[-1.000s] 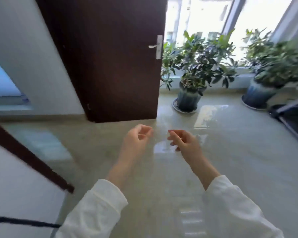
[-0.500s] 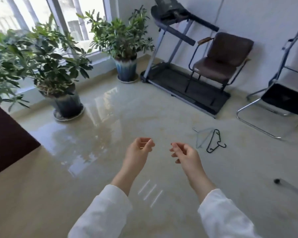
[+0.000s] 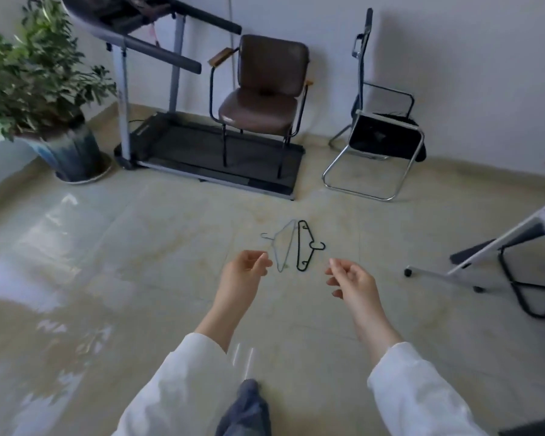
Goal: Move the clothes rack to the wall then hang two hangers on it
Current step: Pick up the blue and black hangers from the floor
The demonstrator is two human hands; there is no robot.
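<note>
Both hands, left hand (image 3: 245, 269) and right hand (image 3: 350, 280), were half curled and empty; the black hanger (image 3: 306, 246) and grey hanger (image 3: 282, 245) at 12 o'clock lay touching, so grabbing one might drag the other

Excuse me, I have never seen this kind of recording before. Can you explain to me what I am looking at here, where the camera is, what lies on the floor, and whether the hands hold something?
There is no machine here. The camera sits on a person's head and looks forward and down, so you see that person's own arms in white sleeves. The left hand and the right hand are raised in front, fingers loosely curled, and both are empty.

On the tiled floor, just beyond the hands, lie two hangers side by side: a pale wire hanger and a black hanger.

Further back, by the wall, stand a treadmill with a brown chair on its belt, a folding chair and a potted plant. At the right edge is part of a white metal frame on wheels; it may be the clothes rack, but too little shows to be sure.
</note>
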